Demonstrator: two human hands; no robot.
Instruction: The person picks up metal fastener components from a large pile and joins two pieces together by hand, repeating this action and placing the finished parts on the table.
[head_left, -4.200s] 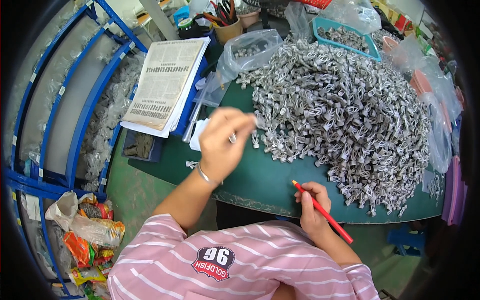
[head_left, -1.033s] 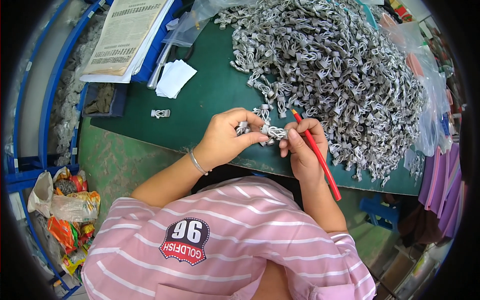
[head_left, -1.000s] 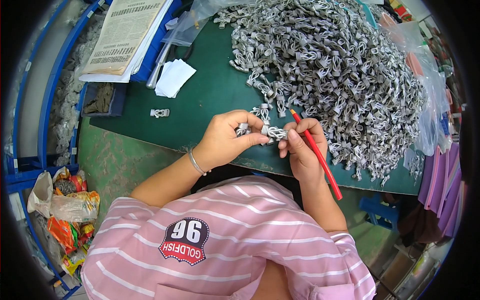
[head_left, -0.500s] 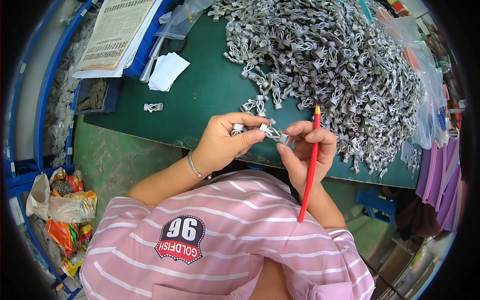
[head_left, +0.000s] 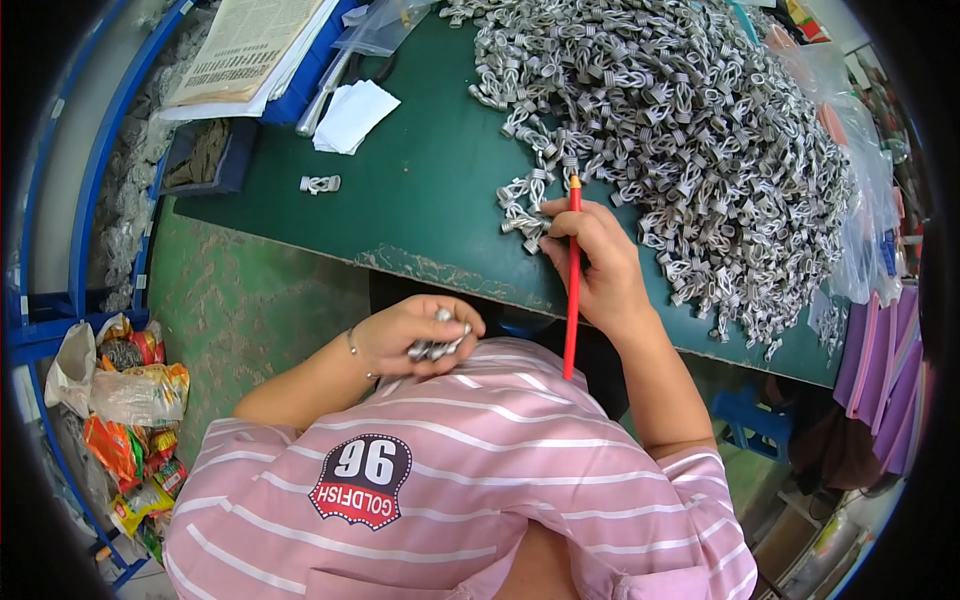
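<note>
Near my chest, in front of the table edge, my left hand (head_left: 412, 338) is curled around several small grey metal looped pieces (head_left: 428, 350); it is slightly blurred. My right hand (head_left: 602, 255) reaches over the table, with a red pencil (head_left: 573, 290) held between its fingers, tip pointing away from me. Its thumb and fingertips are at a few loose looped pieces (head_left: 522, 215) at the near left end of the pile. Whether they pinch one of these is hidden. A large heap of the same metal pieces (head_left: 690, 130) covers the table's right side.
One lone metal piece (head_left: 320, 184) lies on the left of the green table (head_left: 420, 190). Beyond it are white paper slips (head_left: 355, 115), a blue bin (head_left: 300, 75) under printed sheets, and a dark box (head_left: 208, 155). Blue shelving (head_left: 88, 200) stands left; a clear plastic bag (head_left: 865, 215) hangs right.
My hands have parted from the metal piece they held together. The left drew back toward my chest with pieces in it; the right moved forward to the pile's edge, still carrying the pencil.
</note>
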